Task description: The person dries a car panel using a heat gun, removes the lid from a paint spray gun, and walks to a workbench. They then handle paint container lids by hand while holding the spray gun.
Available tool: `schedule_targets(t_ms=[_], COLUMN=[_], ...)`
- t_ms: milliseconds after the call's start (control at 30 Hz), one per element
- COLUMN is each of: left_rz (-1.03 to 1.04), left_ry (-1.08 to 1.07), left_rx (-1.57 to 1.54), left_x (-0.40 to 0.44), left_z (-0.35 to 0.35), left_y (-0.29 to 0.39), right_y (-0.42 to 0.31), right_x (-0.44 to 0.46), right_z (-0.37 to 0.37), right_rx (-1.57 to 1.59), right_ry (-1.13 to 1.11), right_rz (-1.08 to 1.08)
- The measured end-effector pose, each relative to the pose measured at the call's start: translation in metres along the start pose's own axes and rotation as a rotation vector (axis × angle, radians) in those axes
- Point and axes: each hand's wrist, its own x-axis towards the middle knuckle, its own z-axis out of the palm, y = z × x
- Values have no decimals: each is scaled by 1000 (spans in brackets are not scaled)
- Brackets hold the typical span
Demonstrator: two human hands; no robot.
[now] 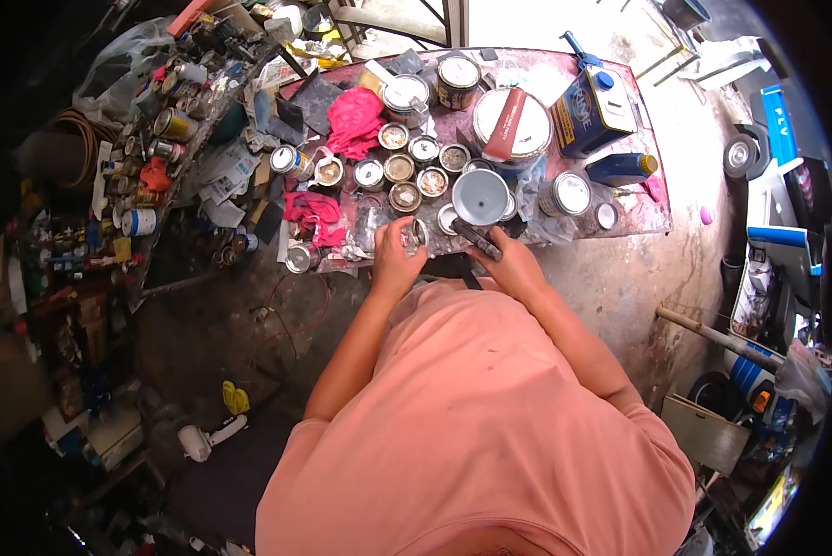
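Observation:
My left hand (397, 255) is at the table's near edge, its fingers curled around the side of a small round tin (419, 233). To the right, my right hand (510, 263) grips a dark, elongated tool (477, 240) whose exact kind I cannot make out. Just beyond that tool is a round grey cup (482, 192) with a dark spot in its middle. Several small open paint tins (432, 182) with stained tops stand close together beyond my left hand. A white tin lid (447, 219) lies between the two hands.
A large white-lidded paint bucket (536, 130) carries a reddish-brown flat piece (506, 128). Right of it stand a blue rectangular can (594, 116), a blue bottle (620, 169) and a paint can (571, 194). Pink cloths (355, 120) lie left. A cluttered shelf (179, 153) borders the left side.

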Motion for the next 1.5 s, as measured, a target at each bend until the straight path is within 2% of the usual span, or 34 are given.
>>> schedule_targets(t_ms=[233, 633, 867, 967, 1067, 1200, 1333, 1500], left_rz=[-64, -155, -24, 74, 215, 224, 225, 209], left_ry=[-49, 3, -18, -41, -28, -146, -161, -224], left_rx=[176, 331, 357, 393, 419, 518, 554, 609], left_x=[8, 12, 17, 30, 40, 49, 54, 54], left_z=[31, 61, 65, 79, 102, 116, 126, 130], left_y=[1, -5, 19, 23, 9, 12, 4, 5], right_y=[24, 47, 63, 64, 86, 125, 152, 157], right_x=[15, 33, 25, 9, -7, -31, -53, -70], right_z=[4, -4, -14, -51, -76, -94, -101, -102], right_rx=[-82, -145, 52, 102, 30, 106, 107, 65], right_ry=[-56, -173, -73, -139, -103, -40, 17, 20], right_rz=[-91, -235, -434, -298, -156, -45, 21, 133])
